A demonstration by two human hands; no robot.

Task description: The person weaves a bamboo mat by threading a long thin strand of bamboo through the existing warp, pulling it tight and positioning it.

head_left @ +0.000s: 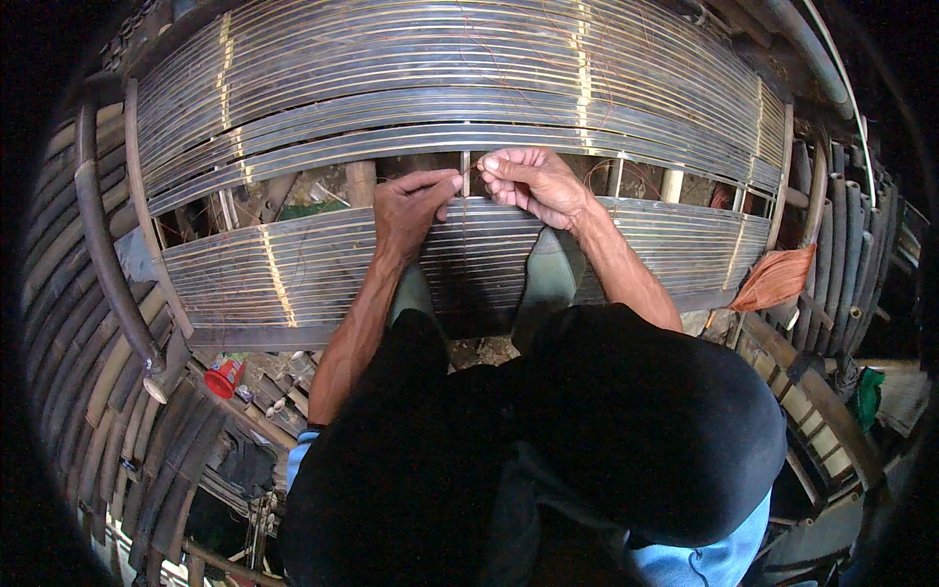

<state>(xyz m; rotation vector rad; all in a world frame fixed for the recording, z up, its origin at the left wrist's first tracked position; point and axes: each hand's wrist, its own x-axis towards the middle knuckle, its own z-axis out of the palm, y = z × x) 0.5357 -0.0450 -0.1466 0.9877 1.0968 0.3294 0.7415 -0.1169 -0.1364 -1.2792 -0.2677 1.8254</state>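
Observation:
Both my hands work over a gap in a large panel of dark, narrow slats (391, 108), beside a pale narrow crosspiece (466, 161). My left hand (416, 207) is closed, with thumb and forefinger pinched at a thin reddish string (466, 220). On the other side of the crosspiece, my right hand (538, 186) pinches the string between thumb and fingertips, its other fingers curled. The string is very fine, and its ends are hard to make out. My two feet rest on the nearer band of slats (333, 264), below the hands.
A reddish-brown fibre bundle (776, 280) lies on the panel's right end. Dark bamboo poles (83, 323) line the left, and more poles (846, 254) stand at right. A red container (225, 378) sits at lower left. Loose string strands trail over the slats.

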